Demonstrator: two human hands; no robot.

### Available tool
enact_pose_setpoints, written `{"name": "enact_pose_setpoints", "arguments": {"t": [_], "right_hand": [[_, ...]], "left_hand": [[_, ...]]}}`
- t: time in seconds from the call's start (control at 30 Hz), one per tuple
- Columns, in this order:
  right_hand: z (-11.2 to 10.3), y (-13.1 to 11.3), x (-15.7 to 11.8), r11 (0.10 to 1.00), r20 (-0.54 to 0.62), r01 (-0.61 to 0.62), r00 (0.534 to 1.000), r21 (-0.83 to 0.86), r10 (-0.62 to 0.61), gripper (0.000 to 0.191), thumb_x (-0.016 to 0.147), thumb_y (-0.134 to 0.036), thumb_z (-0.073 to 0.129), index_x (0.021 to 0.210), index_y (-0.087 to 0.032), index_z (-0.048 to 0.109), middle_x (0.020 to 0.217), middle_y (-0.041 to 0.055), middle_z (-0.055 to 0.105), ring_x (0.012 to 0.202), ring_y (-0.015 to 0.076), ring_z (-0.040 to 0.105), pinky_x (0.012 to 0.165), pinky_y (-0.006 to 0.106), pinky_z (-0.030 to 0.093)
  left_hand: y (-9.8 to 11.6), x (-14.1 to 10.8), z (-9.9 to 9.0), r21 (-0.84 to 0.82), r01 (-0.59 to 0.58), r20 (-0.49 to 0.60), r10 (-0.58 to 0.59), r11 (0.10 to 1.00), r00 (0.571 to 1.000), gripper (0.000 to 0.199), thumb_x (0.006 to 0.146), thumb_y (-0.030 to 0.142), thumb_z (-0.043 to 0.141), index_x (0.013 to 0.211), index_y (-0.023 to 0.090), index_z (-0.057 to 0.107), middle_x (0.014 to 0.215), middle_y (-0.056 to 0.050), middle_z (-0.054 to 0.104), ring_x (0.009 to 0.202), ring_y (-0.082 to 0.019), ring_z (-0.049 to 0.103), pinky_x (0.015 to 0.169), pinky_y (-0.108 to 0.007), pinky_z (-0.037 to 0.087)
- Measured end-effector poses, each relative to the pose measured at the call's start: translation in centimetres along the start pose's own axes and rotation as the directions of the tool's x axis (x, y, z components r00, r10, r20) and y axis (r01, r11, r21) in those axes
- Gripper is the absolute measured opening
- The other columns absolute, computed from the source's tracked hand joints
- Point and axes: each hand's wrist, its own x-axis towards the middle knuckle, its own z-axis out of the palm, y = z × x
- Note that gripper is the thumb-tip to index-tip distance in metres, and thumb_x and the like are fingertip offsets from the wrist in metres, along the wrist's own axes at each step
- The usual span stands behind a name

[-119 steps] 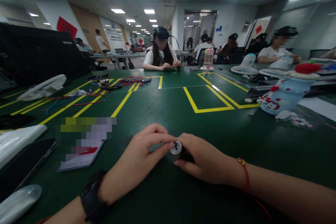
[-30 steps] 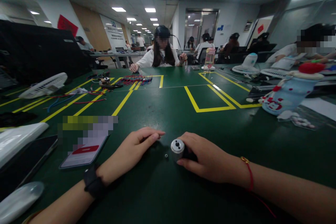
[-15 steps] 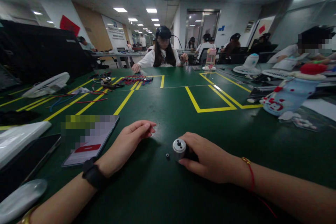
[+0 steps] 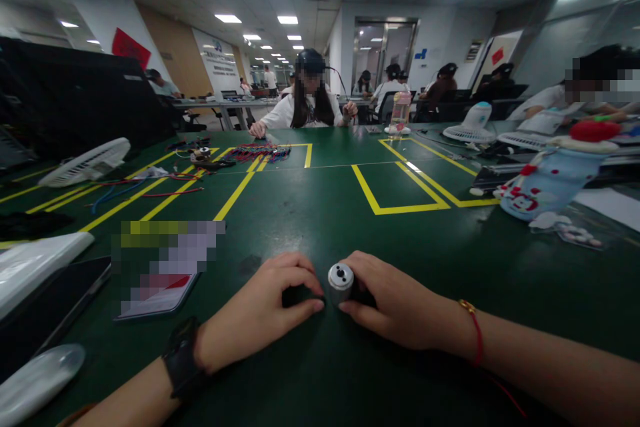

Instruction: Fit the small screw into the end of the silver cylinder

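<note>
In the head view my right hand point(image 4: 387, 297) is wrapped round a small cylindrical motor point(image 4: 341, 281). Its silver end face, with a dark centre and small holes, points up. Just left of the motor is my left hand point(image 4: 267, 300), its thumb and fingertips brought close together low over the table. These fingertips cover the spot where a tiny metal ring-like part lay, so whether it is between them cannot be seen. A phone point(image 4: 173, 280) lies to the left of my left hand.
The green table point(image 4: 430, 247) carries yellow tape lines. Bundled wires point(image 4: 263, 152) lie toward the far side, where a person point(image 4: 313, 103) sits. A white fan point(image 4: 87, 163) and a mouse point(image 4: 43, 373) are at left; a blue cup point(image 4: 553, 180) stands at right.
My left hand has moved right and closer, its fingertips coming down at the tiny metal part, which is now hidden. My right hand and the motor have stayed in place.
</note>
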Motion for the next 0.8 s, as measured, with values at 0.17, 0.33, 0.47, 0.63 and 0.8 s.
{"name": "enact_pose_setpoints", "arguments": {"t": [0.17, 0.33, 0.47, 0.63, 0.8], "right_hand": [[0.0, 0.0, 0.1, 1.000, -0.003, 0.017, 1.000, -0.009, -0.017, 0.024, 0.084, -0.024, 0.061, 0.106, -0.017, 0.054, 0.098, 0.0073, 0.057, 0.083, 0.0196, 0.050, 0.075, 0.034, 0.042], [0.1, 0.0, 0.1, 0.999, -0.009, 0.043, 0.999, -0.024, -0.043, 0.024, 0.084, -0.025, 0.062, 0.105, -0.017, 0.054, 0.099, 0.0069, 0.057, 0.084, 0.0194, 0.050, 0.075, 0.034, 0.042], [0.3, 0.0, 0.2, 0.998, -0.024, 0.056, 0.998, -0.034, -0.057, 0.024, 0.083, -0.024, 0.063, 0.104, -0.016, 0.053, 0.099, 0.0067, 0.057, 0.084, 0.0190, 0.050, 0.075, 0.033, 0.042], [0.5, 0.2, 0.2, 0.996, -0.033, 0.071, 0.997, -0.049, -0.073, 0.026, 0.084, -0.025, 0.063, 0.106, -0.016, 0.052, 0.100, 0.0070, 0.057, 0.085, 0.0191, 0.050, 0.076, 0.033, 0.042], [0.6, 0.3, 0.1, 0.995, -0.041, 0.067, 0.997, -0.072, -0.070, 0.023, 0.084, -0.026, 0.064, 0.101, -0.016, 0.052, 0.096, 0.0066, 0.057, 0.081, 0.0187, 0.050, 0.072, 0.032, 0.042]], "left_hand": [[1.1, 0.0, -0.3, -0.076, -0.002, -0.146, -0.009, 0.997, 0.989, 0.009, 0.089, 0.028, 0.061, 0.093, 0.026, 0.069, 0.097, -0.001, 0.063, 0.092, -0.019, 0.060, 0.081, -0.030, 0.047], [1.9, 0.1, -0.2, -0.031, -0.009, -0.283, 0.000, 0.999, 0.959, 0.015, 0.089, 0.026, 0.061, 0.101, 0.031, 0.070, 0.096, 0.000, 0.062, 0.090, -0.018, 0.059, 0.080, -0.029, 0.047], [2.2, 0.3, 0.2, -0.009, -0.020, -0.286, 0.016, 1.000, 0.958, 0.020, 0.091, 0.022, 0.058, 0.103, 0.031, 0.070, 0.097, -0.001, 0.060, 0.090, -0.018, 0.058, 0.079, -0.029, 0.047], [2.2, 0.7, 0.3, 0.008, -0.044, -0.257, 0.045, 0.999, 0.965, 0.028, 0.092, 0.015, 0.054, 0.109, 0.031, 0.069, 0.099, -0.001, 0.057, 0.092, -0.016, 0.056, 0.080, -0.029, 0.047], [2.2, 0.8, 0.2, 0.036, -0.086, -0.203, 0.092, 0.996, 0.975, 0.033, 0.093, 0.011, 0.051, 0.111, 0.033, 0.067, 0.105, -0.001, 0.056, 0.097, -0.016, 0.055, 0.085, -0.029, 0.046]]}}
